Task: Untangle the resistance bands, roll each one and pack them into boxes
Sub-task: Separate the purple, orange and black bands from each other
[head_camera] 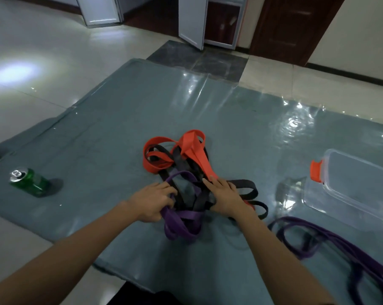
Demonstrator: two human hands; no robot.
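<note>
While our flat right hand (225, 199) pins the tangle (181, 164), our left hand (153, 201) grips the purple band (181, 219) to free it.

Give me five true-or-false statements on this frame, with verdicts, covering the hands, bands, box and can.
1. Both hands are on the tangle. True: the left hand and right hand are both on the tangle.
2. The clear box already holds a rolled band. False: no band shows in the clear box.
3. A green can is on the mat left of the tangle. True: green can.
4. Every purple band is in the tangle. False: a loose purple band lies apart at the right.
5. The red band is rolled up. False: the red band lies in open loops within the tangle.
</note>
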